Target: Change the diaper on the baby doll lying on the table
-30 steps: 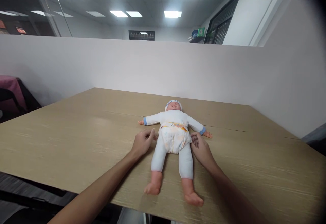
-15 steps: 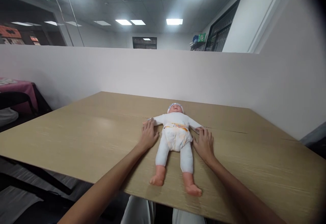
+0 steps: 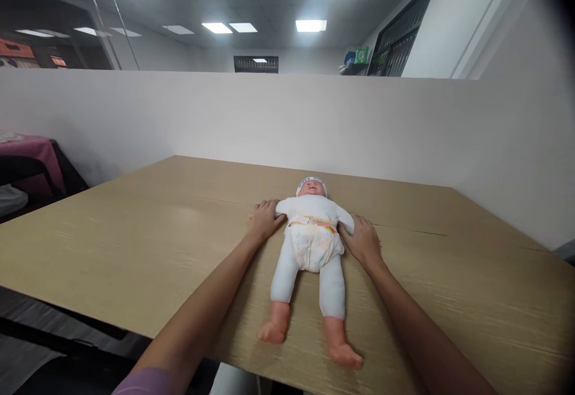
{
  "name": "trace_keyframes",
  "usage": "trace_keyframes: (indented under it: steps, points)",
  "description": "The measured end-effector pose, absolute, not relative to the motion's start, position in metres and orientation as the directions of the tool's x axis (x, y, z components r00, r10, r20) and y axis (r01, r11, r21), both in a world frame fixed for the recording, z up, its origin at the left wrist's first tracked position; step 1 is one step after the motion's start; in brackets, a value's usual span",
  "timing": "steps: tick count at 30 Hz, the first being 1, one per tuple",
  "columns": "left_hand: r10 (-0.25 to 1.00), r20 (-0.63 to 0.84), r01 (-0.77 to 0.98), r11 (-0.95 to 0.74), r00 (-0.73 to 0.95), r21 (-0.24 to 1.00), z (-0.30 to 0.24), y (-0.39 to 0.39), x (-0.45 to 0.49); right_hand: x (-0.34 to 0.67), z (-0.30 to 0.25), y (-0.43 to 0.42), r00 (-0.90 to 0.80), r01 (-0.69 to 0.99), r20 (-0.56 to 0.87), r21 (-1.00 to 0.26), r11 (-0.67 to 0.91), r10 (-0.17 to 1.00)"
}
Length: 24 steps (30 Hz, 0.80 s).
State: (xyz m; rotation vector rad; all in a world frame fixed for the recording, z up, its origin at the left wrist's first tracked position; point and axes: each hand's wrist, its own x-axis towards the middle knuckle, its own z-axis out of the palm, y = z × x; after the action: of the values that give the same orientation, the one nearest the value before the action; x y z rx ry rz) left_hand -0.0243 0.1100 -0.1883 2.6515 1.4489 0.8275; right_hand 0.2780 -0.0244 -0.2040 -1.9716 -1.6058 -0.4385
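— Left hand (image 3: 266, 220) and right hand (image 3: 363, 240) have moved up from beside the diaper (image 3: 312, 246) onto the doll's (image 3: 311, 207) arms.
— How do they sit?
— Palms down, one over each arm, thumbs toward the body, with the forearms slanting in from both sides.
— Gripping?
— Fingers bend over the arms, but their undersides are hidden, so I can't tell.
— And the doll?
— On its back on the table (image 3: 135, 251), head at the far end, legs apart, white-clothed, with a lettered white cap (image 3: 305, 181), an orange-banded diaper and bare feet (image 3: 345, 354)
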Motion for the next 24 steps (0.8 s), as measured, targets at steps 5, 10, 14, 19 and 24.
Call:
trace_keyframes:
  steps: [5,10,14,19,24]
  points:
    - [0.788,0.426,0.788,-0.57,0.444,0.232,-0.188,0.108,-0.026,0.28,-0.203,-0.025,0.238,0.965,0.547,-0.227,-0.131,0.803]
    - [0.812,0.387,0.814,-0.54,0.438,0.213,-0.185,0.099,-0.026,0.278,-0.205,-0.023,0.245,0.965,0.511,-0.214,-0.153,0.824]
    - [0.833,0.349,0.835,-0.513,0.428,0.2,-0.182,0.082,-0.026,0.273,-0.204,-0.029,0.253,0.961,0.48,-0.226,-0.16,0.84]
    - [0.881,0.295,0.873,-0.439,0.371,0.213,-0.173,0.045,-0.027,0.257,-0.199,-0.051,0.279,0.949,0.441,-0.264,-0.173,0.853]
    - [0.942,0.162,0.905,-0.329,0.295,0.269,-0.146,-0.001,-0.035,0.237,-0.192,-0.085,0.27,0.93,0.377,-0.341,-0.139,0.886]
